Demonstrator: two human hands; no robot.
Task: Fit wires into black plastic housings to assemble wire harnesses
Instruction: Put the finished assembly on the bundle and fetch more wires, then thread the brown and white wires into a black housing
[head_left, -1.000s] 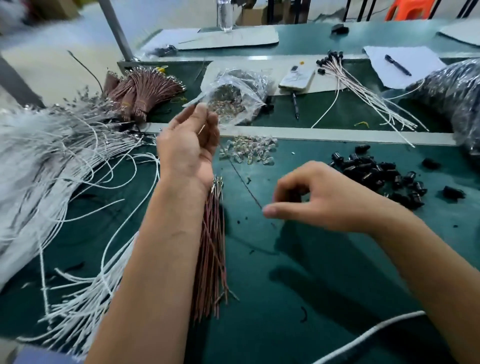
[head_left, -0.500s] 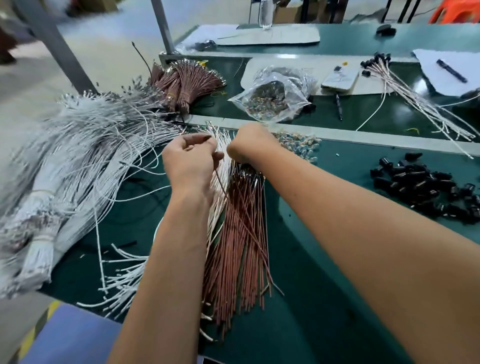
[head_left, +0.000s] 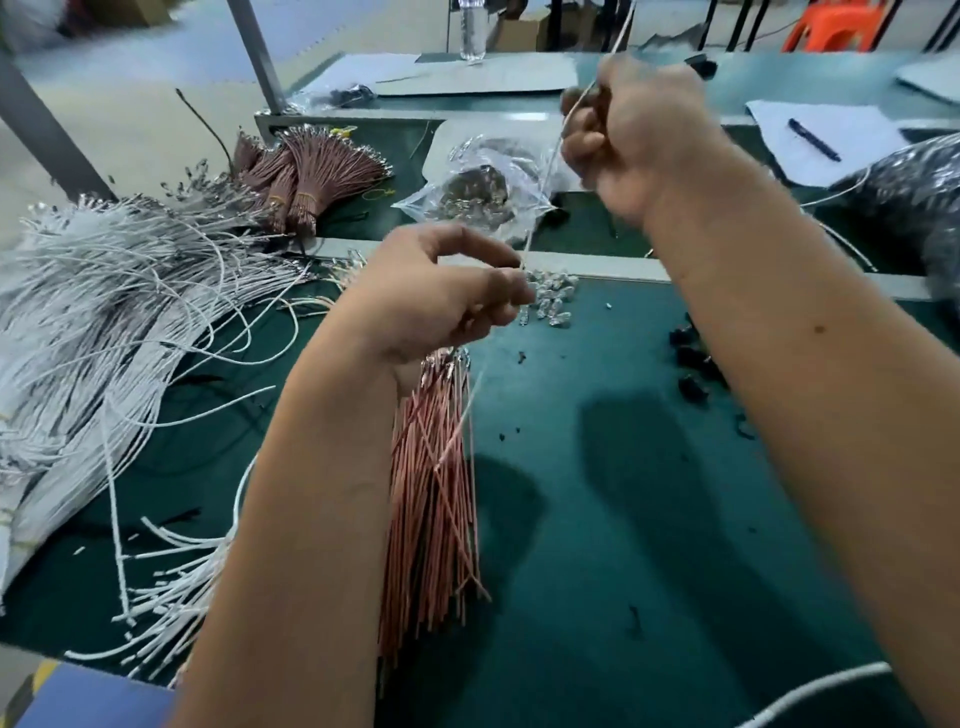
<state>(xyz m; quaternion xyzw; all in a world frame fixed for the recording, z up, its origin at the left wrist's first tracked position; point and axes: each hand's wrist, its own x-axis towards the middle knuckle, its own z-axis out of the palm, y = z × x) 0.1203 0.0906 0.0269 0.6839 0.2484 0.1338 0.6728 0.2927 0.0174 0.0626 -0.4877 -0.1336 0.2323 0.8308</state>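
Observation:
My right hand (head_left: 634, 135) is raised above the bench and grips a thin white wire (head_left: 543, 182) that runs down to my left hand (head_left: 441, 296). My left hand pinches that wire's lower part between thumb and fingers, just above the top of a brown wire bundle (head_left: 431, 499) lying on the green mat. Below my left hand the white wire trails blurred across the brown bundle. Black plastic housings (head_left: 693, 364) lie on the mat to the right, mostly hidden behind my right forearm. Small clear parts (head_left: 553, 299) sit just past my left fingers.
A big heap of white wires (head_left: 119, 322) covers the left of the green mat (head_left: 597, 519). Tied brown wire bundles (head_left: 306, 176) and a plastic bag of small parts (head_left: 483, 192) lie behind. Paper with a pen (head_left: 813, 137) and a shiny bag (head_left: 914, 192) are at right.
My right hand has lifted from the wire piles up and to the right, drawing a white wire out. My left hand now pinches that wire. The view shifted slightly.

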